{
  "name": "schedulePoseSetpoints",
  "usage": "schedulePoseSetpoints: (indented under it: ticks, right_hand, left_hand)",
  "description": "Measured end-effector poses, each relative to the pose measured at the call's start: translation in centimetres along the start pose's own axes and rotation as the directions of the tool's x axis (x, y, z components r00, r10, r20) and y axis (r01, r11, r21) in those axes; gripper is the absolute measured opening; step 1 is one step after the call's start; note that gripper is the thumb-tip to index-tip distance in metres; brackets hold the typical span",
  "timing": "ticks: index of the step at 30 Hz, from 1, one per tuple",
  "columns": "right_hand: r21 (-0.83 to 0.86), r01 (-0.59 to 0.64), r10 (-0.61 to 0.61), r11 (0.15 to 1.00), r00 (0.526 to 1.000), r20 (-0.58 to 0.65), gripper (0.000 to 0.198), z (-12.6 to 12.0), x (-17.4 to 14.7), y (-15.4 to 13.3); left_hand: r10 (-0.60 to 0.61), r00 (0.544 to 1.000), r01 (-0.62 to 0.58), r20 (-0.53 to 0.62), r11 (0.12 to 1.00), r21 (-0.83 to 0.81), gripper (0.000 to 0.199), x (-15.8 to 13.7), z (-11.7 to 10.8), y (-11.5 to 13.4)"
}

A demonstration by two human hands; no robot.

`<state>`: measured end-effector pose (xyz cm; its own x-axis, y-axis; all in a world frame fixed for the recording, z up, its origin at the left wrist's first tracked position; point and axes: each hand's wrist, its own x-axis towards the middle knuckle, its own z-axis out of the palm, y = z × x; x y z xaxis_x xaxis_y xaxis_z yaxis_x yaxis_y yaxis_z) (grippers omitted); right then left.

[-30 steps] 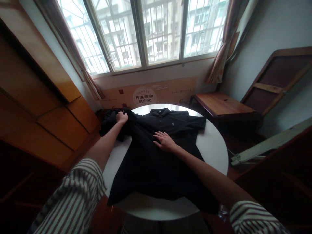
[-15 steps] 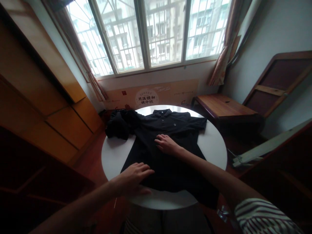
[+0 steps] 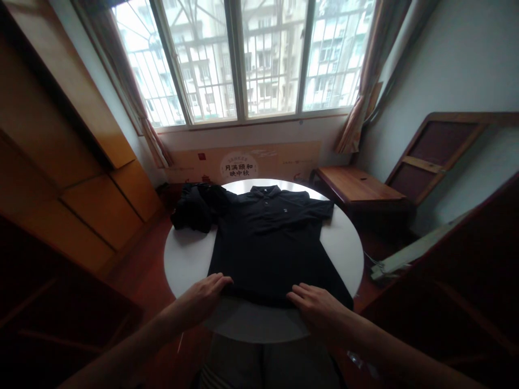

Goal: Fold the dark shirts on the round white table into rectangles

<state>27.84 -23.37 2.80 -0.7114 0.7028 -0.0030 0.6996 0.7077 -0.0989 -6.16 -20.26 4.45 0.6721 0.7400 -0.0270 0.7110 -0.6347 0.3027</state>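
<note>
As left fingers [image 3: 218, 281] and right fingers [image 3: 300, 292] clamp black shirt [image 3: 267, 248], banner [image 3: 240, 168] reading 月满颐和, 映中秋

A black short-sleeved polo shirt [image 3: 267, 243] lies spread face-up across a round, glossy white table [image 3: 186, 265] — collar near 12 o'clock, one sleeve reaching toward 2, a corner of the hem out at 4. At 10 o'clock sits a crumpled heap of black fabric [image 3: 192, 208] — its border with the shirt hard to make out. The table's surface shows at 3, 6 and 9.
</note>
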Motion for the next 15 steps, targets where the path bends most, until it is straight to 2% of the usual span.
schedulePoseSetpoints:
  ticks: [4, 10, 13, 15]
  right_hand:
    - [0.039, -0.121, 0.121, 0.992, 0.993, 0.002, 0.042, -1.0, -0.8, 1.0]
    - [0.072, -0.312, 0.315, 0.947, 0.949, -0.023, 0.041, -1.8, -2.9, 3.5]
    - [0.121, -0.382, 0.391, 0.916, 0.919, -0.056, 0.038, -3.1, -4.3, 4.8]
    - [0.192, -0.369, 0.381, 0.909, 0.924, -0.029, 0.030, -4.5, -5.3, 5.2]
  left_hand:
    - [-0.014, 1.000, 0.014, -0.006, 1.000, 0.002, 0.034, 0.0, -1.3, 0.1]
    - [-0.178, 0.981, 0.184, -0.080, 0.980, 0.073, 0.027, -1.6, -3.1, -1.8]
    - [-0.193, 0.980, 0.195, -0.046, 0.980, 0.047, 0.028, -2.4, -3.7, -2.8]
    - [-0.164, 0.986, 0.164, 0.007, 0.986, -0.025, 0.027, -2.9, -4.0, -3.0]
